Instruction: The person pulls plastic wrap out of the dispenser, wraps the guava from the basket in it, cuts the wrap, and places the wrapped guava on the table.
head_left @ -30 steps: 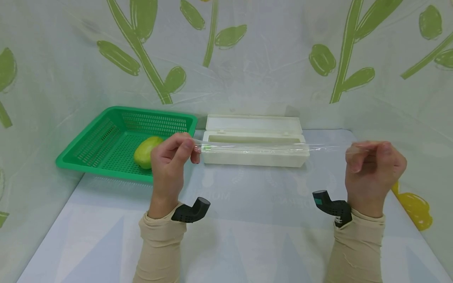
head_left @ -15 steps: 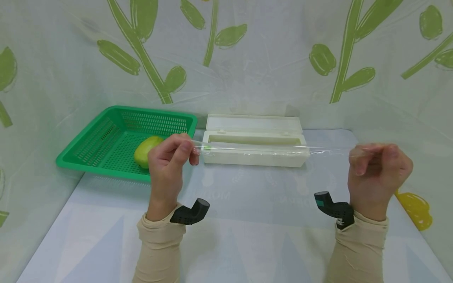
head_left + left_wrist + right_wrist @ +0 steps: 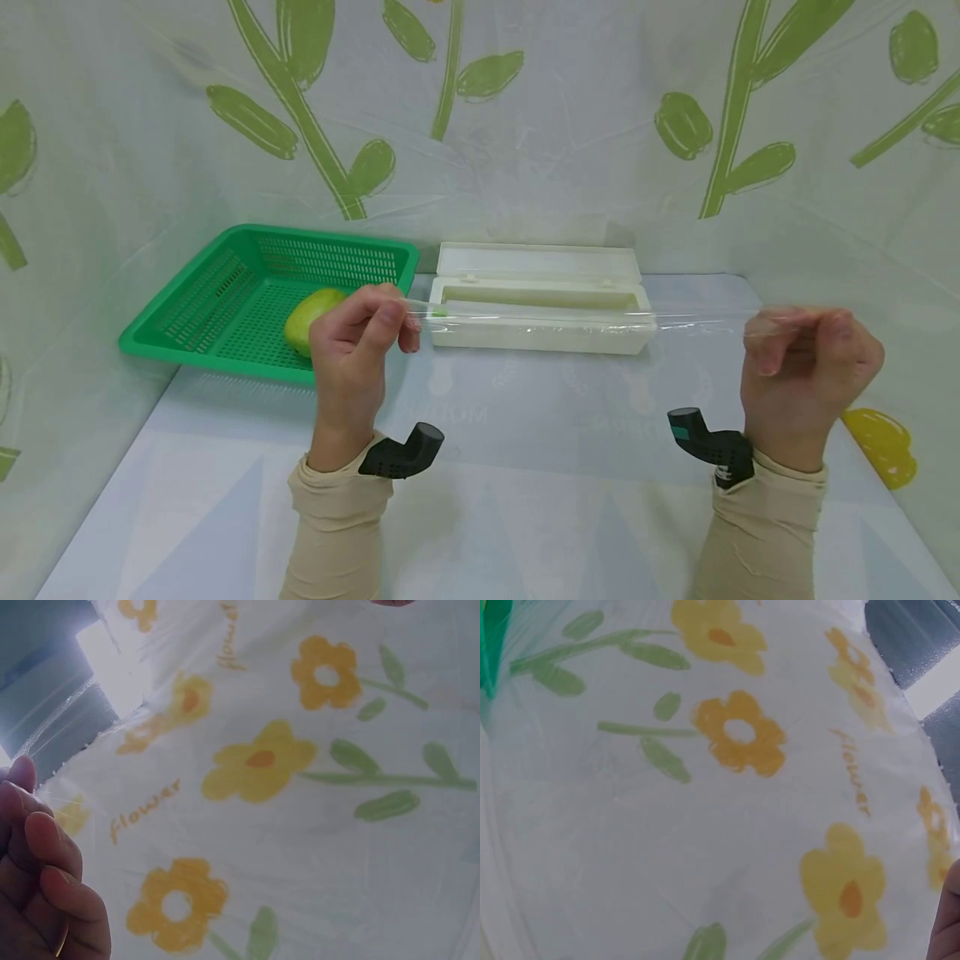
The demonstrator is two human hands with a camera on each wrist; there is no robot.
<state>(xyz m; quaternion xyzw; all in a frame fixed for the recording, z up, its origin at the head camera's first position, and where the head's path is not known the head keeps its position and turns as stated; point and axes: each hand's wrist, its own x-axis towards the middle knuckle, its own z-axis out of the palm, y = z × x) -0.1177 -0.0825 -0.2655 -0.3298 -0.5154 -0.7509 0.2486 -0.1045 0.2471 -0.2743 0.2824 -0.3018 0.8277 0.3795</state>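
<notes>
A strip of clear plastic wrap [image 3: 540,322] is stretched between the two hands, level in the head view. The left hand [image 3: 352,367] pinches its left end between thumb and fingers, in front of the green basket's right part. At the other end, the right hand [image 3: 806,379] pinches the wrap with thumb and forefinger. Behind the film stands a long white box [image 3: 540,340], its lid [image 3: 538,262] raised at the back. In the left wrist view, curled fingers [image 3: 56,847] show at the left edge; the right wrist view catches only a bit of a finger [image 3: 946,922].
At the back left, a green plastic basket [image 3: 202,358] holds a yellow-green fruit [image 3: 306,321], partly behind the left hand. The white table [image 3: 525,517] reaches back to a curtain [image 3: 555,108] printed with leaves and flowers.
Both hands have drawn slightly apart, the left a little leftward and the right further rightward and slightly down. The wrap between them is stretched longer. Basket, fruit and box have stayed put.
</notes>
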